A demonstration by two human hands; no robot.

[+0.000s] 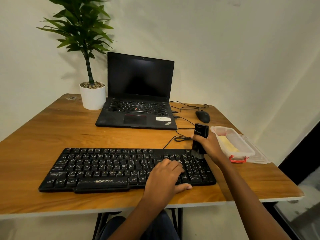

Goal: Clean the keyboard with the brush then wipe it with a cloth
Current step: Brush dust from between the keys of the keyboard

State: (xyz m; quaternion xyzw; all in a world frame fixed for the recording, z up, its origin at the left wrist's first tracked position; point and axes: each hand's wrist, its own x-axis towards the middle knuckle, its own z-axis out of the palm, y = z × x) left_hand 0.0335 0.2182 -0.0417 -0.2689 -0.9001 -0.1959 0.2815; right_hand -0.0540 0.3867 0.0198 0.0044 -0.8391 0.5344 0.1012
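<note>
Far left, rear: potted plant (92, 96), well apart from the work. Beside it an open laptop (136, 108), screen dark.

Front centre of the worktop (52, 129): black keyboard (103, 170), lying flat, long edge toward the person, cable running back to the laptop.

Left hand (164, 177) rests on the keys right of centre, fingers straight and together, thumb on the front edge. It holds nothing; judged to be pinning the board so brushing does not shove it.

Brush (199, 141): black block handle upright, bristles down on the keypad's rear right corner. Right hand (210, 146) grips it, fingers wrapped round the handle.

Far right: clear box (245, 153), lid off; inside, a yellow cloth (228, 145), untouched, near for the wipe.

Judgement: brushing step in hand, at the right end; wipe not yet done.
</note>
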